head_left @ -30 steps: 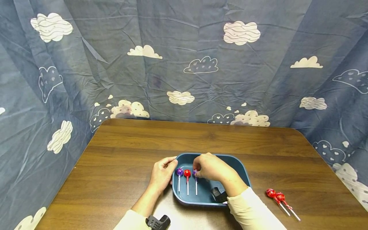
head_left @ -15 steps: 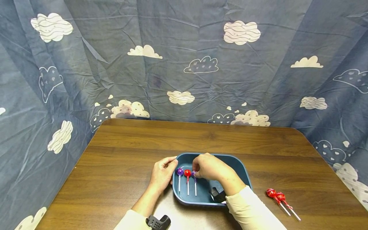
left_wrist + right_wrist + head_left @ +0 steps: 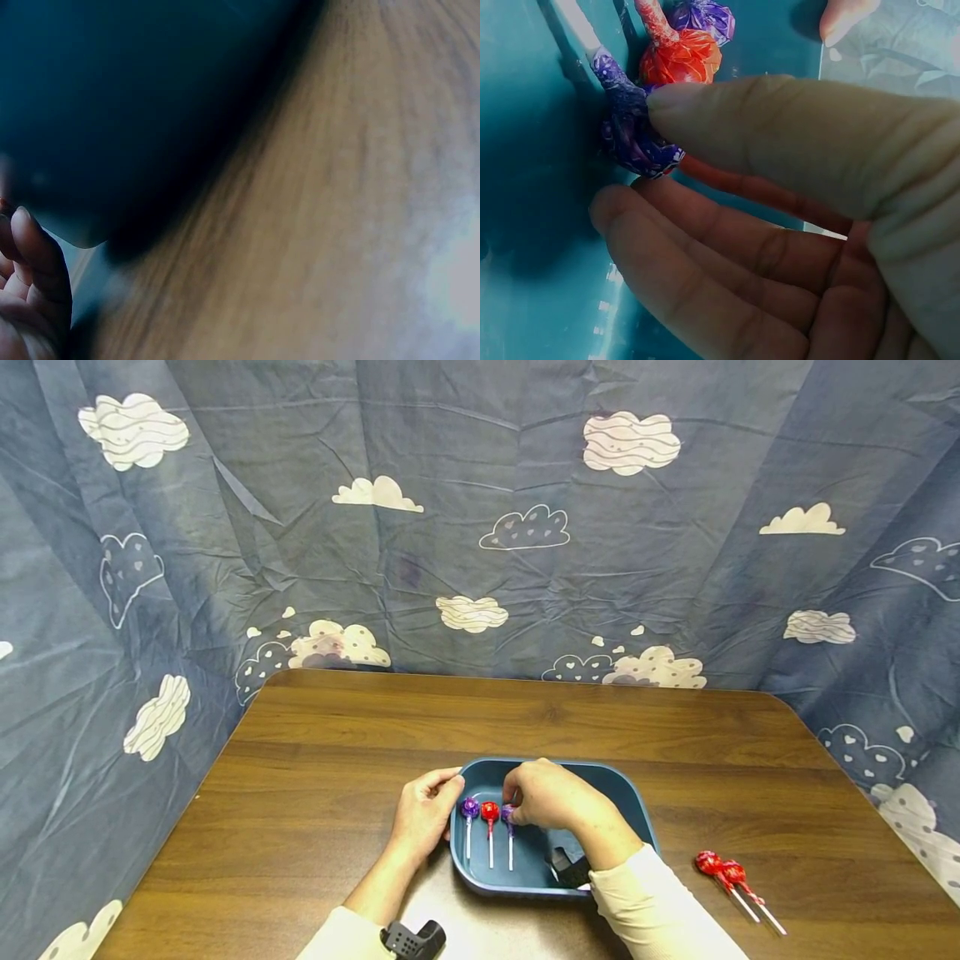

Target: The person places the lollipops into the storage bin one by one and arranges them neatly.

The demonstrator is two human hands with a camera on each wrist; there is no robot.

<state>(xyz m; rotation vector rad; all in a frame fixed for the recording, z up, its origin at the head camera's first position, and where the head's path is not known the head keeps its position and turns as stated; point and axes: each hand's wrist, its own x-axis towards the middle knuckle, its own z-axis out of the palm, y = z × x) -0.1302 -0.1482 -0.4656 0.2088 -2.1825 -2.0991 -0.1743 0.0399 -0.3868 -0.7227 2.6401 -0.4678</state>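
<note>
In the head view a blue rectangular tray (image 3: 501,889) with rounded corners sits on the table. My left hand (image 3: 422,814) grips its left rim, thumb on top. Inside, a purple-wrapped lollipop (image 3: 469,808) and a red one (image 3: 490,812) lie side by side, sticks pointing toward me. My right hand (image 3: 558,797) reaches into the tray and pinches the head of another purple lollipop (image 3: 630,131), just right of the red one. The right wrist view shows the thumb pressing this wrapper with fingers behind it. The left wrist view catches only the tray's dark side and some fingers (image 3: 37,262).
Two red lollipops (image 3: 733,872) lie close together on the wooden table (image 3: 337,727), to the right of the tray. A blue cloud-patterned curtain (image 3: 465,568) hangs behind the table. Black bands with small devices (image 3: 412,941) are worn on the wrists.
The right hand and its purple lollipop have shifted very slightly, with the lollipop now a touch closer to the red one. The left hand stays on the tray's rim.
</note>
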